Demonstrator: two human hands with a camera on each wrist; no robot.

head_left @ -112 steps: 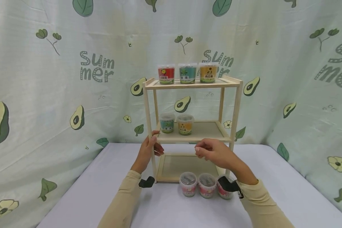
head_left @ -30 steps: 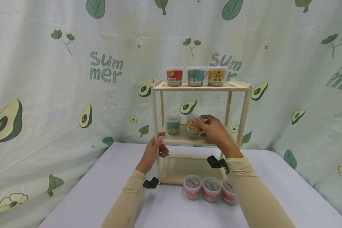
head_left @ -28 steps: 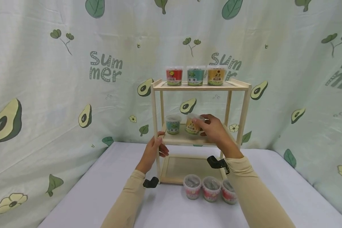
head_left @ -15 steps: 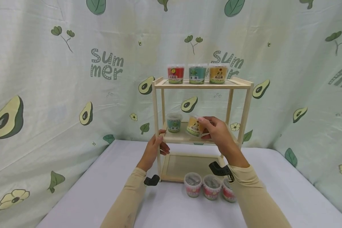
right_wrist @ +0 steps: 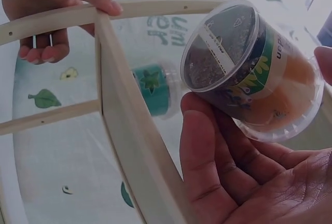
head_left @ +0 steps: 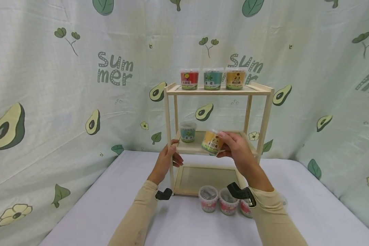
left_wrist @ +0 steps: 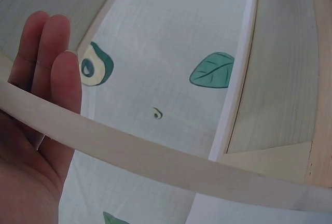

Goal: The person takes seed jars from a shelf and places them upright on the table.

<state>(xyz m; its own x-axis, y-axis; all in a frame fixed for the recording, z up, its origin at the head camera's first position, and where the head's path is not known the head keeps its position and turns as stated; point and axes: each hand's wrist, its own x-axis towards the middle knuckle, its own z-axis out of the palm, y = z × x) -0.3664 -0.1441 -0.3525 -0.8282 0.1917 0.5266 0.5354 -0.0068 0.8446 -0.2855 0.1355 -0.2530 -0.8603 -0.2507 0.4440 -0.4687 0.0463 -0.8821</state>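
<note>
In the head view my right hand [head_left: 240, 152] holds a clear plant-kit tub with an orange label [head_left: 211, 142], tilted, just in front of the middle shelf. The right wrist view shows dark soil through the tub's clear base [right_wrist: 220, 53], with fingers curled under its side. My left hand [head_left: 166, 161] grips the left front post of a wooden rack [head_left: 218, 92], its thumb in front and several fingers [left_wrist: 66, 81] behind the post. A teal-labelled tub [head_left: 187, 133] stands upright at the left of the middle shelf.
Red [head_left: 189, 80], teal [head_left: 213, 80] and orange tubs [head_left: 235, 79] line the top shelf. Pink-labelled tubs [head_left: 208, 200] stand on the white table before the bottom shelf [head_left: 207, 179]. A clear rim [head_left: 284, 200] shows beside the right sleeve. A printed curtain hangs behind.
My right hand, empty at first, has taken hold of the orange tub on the middle shelf, lifted and tilted it, and brought it forward. The left hand keeps its place on the post.
</note>
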